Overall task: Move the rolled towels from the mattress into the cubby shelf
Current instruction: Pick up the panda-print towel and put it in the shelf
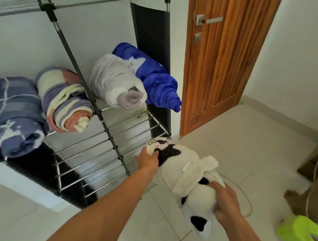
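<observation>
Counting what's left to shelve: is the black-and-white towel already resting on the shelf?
No, both the left hand and right hand hold the black-and-white towel in front of the shelf.

On the cubby shelf [102, 134], the wire tier at centre frame lies bare, open toward the lower right. A black upright post [90, 94] crosses it diagonally, splitting the opening. Above, the pale grey rolled towel [117, 83] and blue rolled towel [156, 77] overhang the upper tier's front edge. The striped rolled towel [67, 99] and lavender rolled towel [15, 114] fill the left bay.

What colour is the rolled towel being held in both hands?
White with black patches, seen in the head view.
</observation>
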`<state>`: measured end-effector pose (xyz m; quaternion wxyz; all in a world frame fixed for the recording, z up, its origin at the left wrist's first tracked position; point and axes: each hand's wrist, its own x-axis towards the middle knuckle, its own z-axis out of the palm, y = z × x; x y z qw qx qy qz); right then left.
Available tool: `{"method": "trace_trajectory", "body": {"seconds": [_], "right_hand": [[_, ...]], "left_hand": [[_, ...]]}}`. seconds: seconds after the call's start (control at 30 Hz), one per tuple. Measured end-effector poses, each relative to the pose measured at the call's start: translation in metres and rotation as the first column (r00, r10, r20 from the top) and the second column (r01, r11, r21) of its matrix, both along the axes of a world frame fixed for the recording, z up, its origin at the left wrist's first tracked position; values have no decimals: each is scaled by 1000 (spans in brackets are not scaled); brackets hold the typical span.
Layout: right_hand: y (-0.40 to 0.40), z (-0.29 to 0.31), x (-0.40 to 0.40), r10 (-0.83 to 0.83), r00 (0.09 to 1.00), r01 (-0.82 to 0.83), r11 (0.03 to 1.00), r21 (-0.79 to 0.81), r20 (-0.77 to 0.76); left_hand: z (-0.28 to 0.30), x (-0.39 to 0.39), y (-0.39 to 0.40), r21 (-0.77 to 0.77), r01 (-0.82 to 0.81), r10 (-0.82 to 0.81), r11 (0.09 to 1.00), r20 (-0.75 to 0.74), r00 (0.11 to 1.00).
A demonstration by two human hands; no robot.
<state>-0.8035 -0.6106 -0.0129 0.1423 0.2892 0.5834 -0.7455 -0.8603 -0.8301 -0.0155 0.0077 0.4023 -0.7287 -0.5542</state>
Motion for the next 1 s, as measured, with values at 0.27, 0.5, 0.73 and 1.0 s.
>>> {"method": "trace_trajectory", "body": {"seconds": [0.27, 0.5, 0.73, 1.0], "right_hand": [[-71, -25, -91, -49, 999, 51, 993, -107, 19], [-144, -74, -180, -48, 999, 47, 975, -217, 1], [-158, -115, -203, 1, 996, 17, 978, -210, 84], [-146, -120, -217, 129, 992, -128, 988, -90, 6]], "left_hand": [[-4, -92, -60, -140, 30, -25, 990, 38, 999], [-22, -188, -124, -391, 121, -117, 913, 33, 993], [-92, -179, -121, 422, -78, -28, 903, 240, 970], [-110, -182, -100, 449, -252, 244, 857, 78, 967]]}}
